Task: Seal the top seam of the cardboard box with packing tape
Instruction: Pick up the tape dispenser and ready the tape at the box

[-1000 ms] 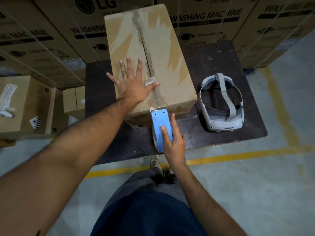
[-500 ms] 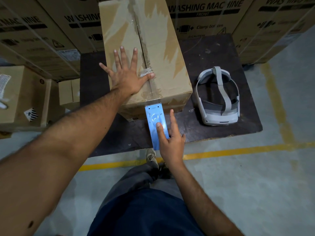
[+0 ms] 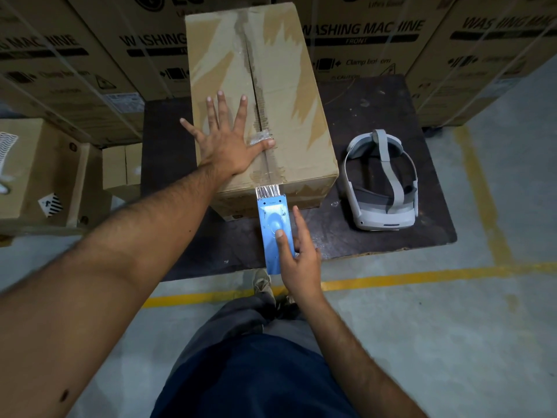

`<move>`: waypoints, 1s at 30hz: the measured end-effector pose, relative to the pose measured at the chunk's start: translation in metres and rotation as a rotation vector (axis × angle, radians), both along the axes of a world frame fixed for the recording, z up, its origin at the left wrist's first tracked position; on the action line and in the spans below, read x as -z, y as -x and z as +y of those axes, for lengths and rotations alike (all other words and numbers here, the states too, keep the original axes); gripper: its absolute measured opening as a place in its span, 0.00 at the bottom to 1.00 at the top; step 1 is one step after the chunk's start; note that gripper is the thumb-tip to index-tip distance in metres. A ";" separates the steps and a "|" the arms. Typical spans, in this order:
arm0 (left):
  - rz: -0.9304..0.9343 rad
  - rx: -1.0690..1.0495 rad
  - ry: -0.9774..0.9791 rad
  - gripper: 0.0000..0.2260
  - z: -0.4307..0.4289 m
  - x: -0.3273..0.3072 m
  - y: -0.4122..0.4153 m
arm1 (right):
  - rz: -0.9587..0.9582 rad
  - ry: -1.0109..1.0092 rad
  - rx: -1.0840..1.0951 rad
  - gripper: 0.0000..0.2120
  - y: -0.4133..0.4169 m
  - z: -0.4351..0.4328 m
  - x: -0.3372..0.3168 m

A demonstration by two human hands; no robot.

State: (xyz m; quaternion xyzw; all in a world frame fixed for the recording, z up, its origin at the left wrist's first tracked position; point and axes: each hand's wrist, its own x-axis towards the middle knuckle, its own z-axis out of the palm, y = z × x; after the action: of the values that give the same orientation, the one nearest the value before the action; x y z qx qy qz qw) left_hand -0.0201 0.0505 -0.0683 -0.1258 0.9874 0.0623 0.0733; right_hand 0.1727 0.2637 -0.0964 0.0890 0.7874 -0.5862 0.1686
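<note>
Cardboard box (image 3: 259, 95) on the dark tabletop (image 3: 373, 95): tape is now spanning box edge to dispenser.

The right hand (image 3: 297, 260), gripping the blue tape dispenser (image 3: 275, 233), is drawing it back off the near edge, so clear packing tape (image 3: 267, 191) is stretching over the corner; the left hand (image 3: 229, 143), spread open, is pinning the tape end on the seam (image 3: 253, 82), whose far stretch looks untaped.
</note>
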 end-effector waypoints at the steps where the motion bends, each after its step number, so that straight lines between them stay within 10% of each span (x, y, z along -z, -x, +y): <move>1: 0.003 0.001 0.000 0.53 0.000 0.000 0.000 | -0.012 -0.005 -0.001 0.27 0.001 0.000 -0.003; 20: 0.027 -0.018 -0.011 0.51 -0.002 0.004 0.001 | 0.001 -0.193 -0.033 0.27 0.013 0.005 -0.039; 30: 0.028 -0.020 -0.011 0.51 -0.001 0.006 0.001 | -0.344 0.194 0.136 0.23 0.053 0.011 -0.045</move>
State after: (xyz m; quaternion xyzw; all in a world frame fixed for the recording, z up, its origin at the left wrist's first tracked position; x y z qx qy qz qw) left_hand -0.0216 0.0496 -0.0743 -0.1346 0.9866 0.0701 0.0596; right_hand 0.1193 0.2744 -0.0511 0.2238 0.6792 -0.6455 0.2684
